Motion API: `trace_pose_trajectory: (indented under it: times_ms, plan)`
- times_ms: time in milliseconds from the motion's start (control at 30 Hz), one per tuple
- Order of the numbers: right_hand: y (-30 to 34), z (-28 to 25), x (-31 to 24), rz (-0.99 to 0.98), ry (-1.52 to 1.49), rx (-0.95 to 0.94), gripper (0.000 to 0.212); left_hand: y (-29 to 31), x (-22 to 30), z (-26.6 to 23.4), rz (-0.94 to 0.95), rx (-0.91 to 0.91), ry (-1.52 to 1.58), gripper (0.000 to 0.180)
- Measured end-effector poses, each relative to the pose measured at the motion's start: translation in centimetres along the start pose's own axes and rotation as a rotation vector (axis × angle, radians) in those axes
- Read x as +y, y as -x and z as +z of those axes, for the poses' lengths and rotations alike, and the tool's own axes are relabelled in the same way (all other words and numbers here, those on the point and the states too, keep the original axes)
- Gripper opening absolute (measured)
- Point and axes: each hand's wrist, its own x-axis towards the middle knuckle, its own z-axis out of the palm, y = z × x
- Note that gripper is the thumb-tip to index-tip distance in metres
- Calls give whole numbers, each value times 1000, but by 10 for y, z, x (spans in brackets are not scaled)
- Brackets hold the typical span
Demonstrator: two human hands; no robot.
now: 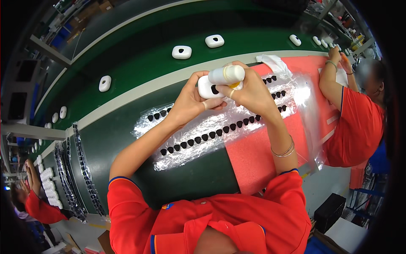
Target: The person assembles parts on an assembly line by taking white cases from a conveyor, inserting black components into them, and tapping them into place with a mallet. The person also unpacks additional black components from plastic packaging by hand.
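Observation:
My left hand (191,101) is closed round the side of a white rounded plastic case (205,86), held above the bench. A small black piece (215,89) sits on the case's face, with my right thumb at it. My right hand (255,91) is closed on a small white bottle (226,75) lying sideways over the case. The bottle partly hides the case and the right fingers. Below my hands lies a clear plastic sheet (190,158) with rows of small black pieces (219,133) on it.
Beyond the bench runs a green conveyor belt (144,59) carrying spaced white cases (182,52). A pink foam mat (258,156) lies under the sheet's right part. Dark strips (86,169) lie at left. Co-workers in red sit at right (355,122) and far left (42,207).

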Motion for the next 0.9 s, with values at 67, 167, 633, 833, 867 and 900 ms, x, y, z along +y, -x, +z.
trace_pose_trajectory:
  times_ms: [67, 167, 633, 833, 867, 900]
  plan:
    - [0, 1, 0, -16, 43, 5, 33, -1, -1, -4, 18, -7, -45, 52]
    - [0, 7, -2, -210, 89, 159, 34, -5, 1, -11, -26, 8, -46, 50]
    - [5, -4, -12, -192, 140, 36, 32, -36, -31, -85, 342, 433, -773, 48]
    - [3, -35, 6, -14, 470, 98, 23, -45, -38, -203, 117, 827, -1618, 49]
    - [2, -38, 12, 59, 542, 70, 22, -39, -39, -221, 156, 861, -1631, 47]
    - [1, -38, 19, 127, 609, 32, 22, -32, -33, -240, 116, 922, -1679, 51]
